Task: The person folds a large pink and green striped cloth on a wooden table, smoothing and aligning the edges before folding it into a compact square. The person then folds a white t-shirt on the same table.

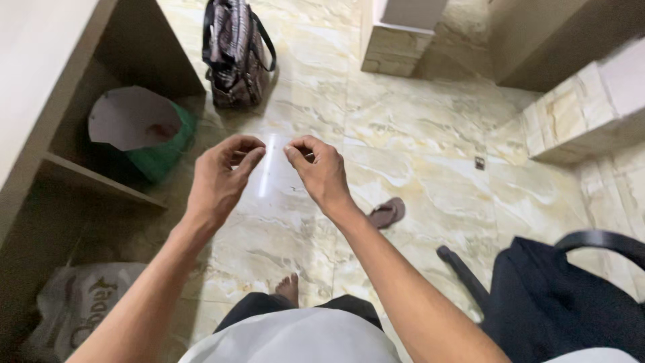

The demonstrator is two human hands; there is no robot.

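Both hands are raised over the floor (416,128), fingertips pinched narrow and facing each other across a small gap. The left hand (222,176) curls thumb to forefinger; the right hand (321,169) does likewise. Whether a fine thread runs between them cannot be told. If something thin is held, steady, even tension would serve best. A bag (235,50) stands beyond the hands, a sandal (388,212) just below the right wrist.

A crumpled white plastic bag (80,302) with dark lettering lies at lower left, under the shelf (101,180).
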